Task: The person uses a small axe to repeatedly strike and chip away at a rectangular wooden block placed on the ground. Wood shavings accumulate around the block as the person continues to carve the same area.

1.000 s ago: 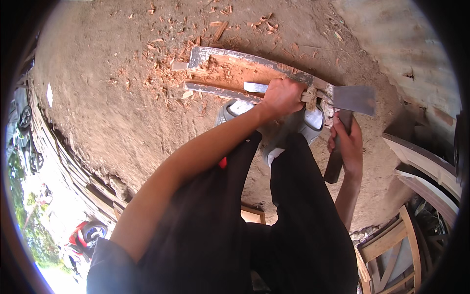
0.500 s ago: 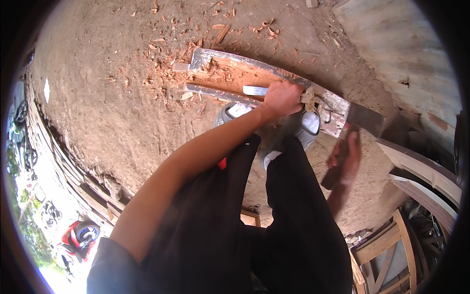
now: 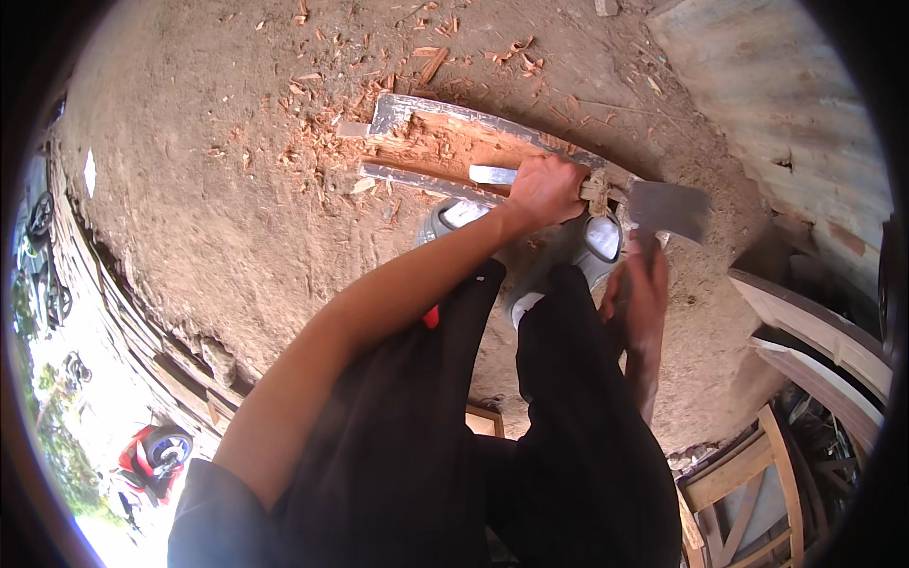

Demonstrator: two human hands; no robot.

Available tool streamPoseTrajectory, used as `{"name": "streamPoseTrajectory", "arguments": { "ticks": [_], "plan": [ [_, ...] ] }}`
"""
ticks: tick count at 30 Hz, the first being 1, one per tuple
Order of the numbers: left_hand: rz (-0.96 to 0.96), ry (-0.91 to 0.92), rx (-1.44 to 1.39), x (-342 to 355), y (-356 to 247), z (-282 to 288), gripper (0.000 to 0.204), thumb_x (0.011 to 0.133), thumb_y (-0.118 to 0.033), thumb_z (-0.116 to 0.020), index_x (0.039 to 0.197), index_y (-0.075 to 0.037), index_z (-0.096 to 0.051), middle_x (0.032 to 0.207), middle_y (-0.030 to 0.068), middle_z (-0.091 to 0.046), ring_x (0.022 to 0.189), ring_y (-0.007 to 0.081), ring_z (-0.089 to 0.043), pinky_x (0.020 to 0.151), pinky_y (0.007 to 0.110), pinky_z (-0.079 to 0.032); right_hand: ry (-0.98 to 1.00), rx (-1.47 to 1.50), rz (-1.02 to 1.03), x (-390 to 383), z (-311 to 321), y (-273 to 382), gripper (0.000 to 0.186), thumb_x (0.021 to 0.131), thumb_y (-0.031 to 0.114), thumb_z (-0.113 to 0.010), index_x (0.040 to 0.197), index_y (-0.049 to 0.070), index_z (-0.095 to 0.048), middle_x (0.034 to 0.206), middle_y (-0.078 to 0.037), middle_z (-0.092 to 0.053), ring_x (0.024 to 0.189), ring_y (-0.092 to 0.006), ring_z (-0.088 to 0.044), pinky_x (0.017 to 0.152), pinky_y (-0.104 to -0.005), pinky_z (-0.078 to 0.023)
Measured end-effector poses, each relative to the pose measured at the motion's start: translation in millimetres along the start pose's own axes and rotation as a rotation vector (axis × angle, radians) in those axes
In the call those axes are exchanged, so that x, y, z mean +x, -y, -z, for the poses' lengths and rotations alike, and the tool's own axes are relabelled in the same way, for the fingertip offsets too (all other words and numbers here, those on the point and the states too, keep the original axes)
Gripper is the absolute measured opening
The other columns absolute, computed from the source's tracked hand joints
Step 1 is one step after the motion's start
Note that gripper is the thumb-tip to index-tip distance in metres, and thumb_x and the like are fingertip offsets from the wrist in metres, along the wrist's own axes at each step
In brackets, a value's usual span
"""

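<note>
My left hand [image 3: 547, 189] is wrapped round a chisel [image 3: 492, 174]. Its flat metal blade points left, over the hollowed orange-brown wood of a long curved wooden piece [image 3: 473, 142] with worn, pale-painted edges. The chisel's handle end sticks out to the right of my fist. My right hand [image 3: 636, 298], smeared by motion, grips a mallet [image 3: 669, 210]. The mallet's broad dark head is level with the chisel's butt and close to its right; whether they touch I cannot tell. The mallet hides the right end of the wooden piece.
My grey shoes [image 3: 601, 241] stand right against the near side of the wood. Wood chips [image 3: 322, 123] litter the dirt floor. A corrugated metal sheet [image 3: 767, 104] lies at the far right. Curved boards [image 3: 814, 312] and a wooden frame [image 3: 743, 483] are at right. A red motorcycle [image 3: 151, 459] stands at left.
My right hand has swung the mallet left and slightly up, bringing its head from beyond the wood's right end to beside the chisel handle. My left hand and the chisel stay put.
</note>
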State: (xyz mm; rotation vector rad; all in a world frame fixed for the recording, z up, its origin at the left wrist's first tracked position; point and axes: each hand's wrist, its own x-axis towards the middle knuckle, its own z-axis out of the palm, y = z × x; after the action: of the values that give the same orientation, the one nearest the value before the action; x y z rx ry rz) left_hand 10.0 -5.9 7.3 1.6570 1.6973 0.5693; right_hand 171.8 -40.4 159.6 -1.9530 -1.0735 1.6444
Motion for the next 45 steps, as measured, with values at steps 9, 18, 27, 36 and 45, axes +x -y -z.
{"name": "streamPoseTrajectory", "arguments": {
  "ticks": [9,18,27,36,45],
  "plan": [
    [0.025,0.014,0.001,-1.9,-1.3,8.4,0.025,0.072,-0.021,-0.072,0.093,-0.010,-0.075,0.085,0.0197,-0.074,0.083,0.0381,-0.074,0.075,0.051,-0.057,-0.141,0.227,-0.007,0.4,4.5,3.9,0.042,0.105,0.039,-0.054,0.134,0.009,-0.051,0.068,-0.003,-0.050,0.041,-0.0136,-0.048,0.037,-0.0301,-0.039],
    [-0.022,0.068,0.100,-15.9,12.7,7.9,0.026,0.075,-0.025,-0.073,0.097,-0.012,-0.074,0.084,0.0173,-0.074,0.083,0.0369,-0.074,0.074,0.050,-0.058,0.035,0.106,-0.157,1.4,24.9,10.3,0.038,0.106,0.037,-0.053,0.135,0.012,-0.052,0.069,-0.004,-0.050,0.042,-0.0144,-0.049,0.039,-0.0301,-0.040],
    [-0.062,0.133,-0.001,-13.6,-2.5,21.2,0.025,0.077,-0.026,-0.072,0.096,-0.011,-0.074,0.085,0.0190,-0.074,0.084,0.0373,-0.074,0.075,0.049,-0.058,0.062,0.139,-0.149,-19.4,36.2,12.2,0.040,0.107,0.037,-0.050,0.137,0.010,-0.051,0.065,-0.003,-0.047,0.039,-0.0126,-0.045,0.035,-0.0282,-0.037],
    [-0.064,0.174,-0.105,-3.8,-16.7,19.6,0.032,0.070,-0.017,-0.068,0.099,-0.004,-0.074,0.083,0.0237,-0.072,0.085,0.0434,-0.072,0.078,0.051,-0.058,0.037,0.150,-0.187,-25.6,33.6,8.2,0.038,0.107,0.036,-0.050,0.135,0.010,-0.052,0.063,-0.003,-0.047,0.038,-0.0120,-0.044,0.035,-0.0274,-0.035],
    [-0.063,0.197,-0.054,-15.0,-10.7,20.0,0.037,0.070,-0.016,-0.067,0.105,-0.014,-0.077,0.082,0.0190,-0.073,0.084,0.0407,-0.072,0.076,0.049,-0.057,0.000,0.175,-0.111,-31.2,37.7,14.3,0.039,0.106,0.036,-0.052,0.136,0.011,-0.052,0.064,-0.003,-0.048,0.038,-0.0114,-0.043,0.035,-0.0266,-0.035]
  ]
}}
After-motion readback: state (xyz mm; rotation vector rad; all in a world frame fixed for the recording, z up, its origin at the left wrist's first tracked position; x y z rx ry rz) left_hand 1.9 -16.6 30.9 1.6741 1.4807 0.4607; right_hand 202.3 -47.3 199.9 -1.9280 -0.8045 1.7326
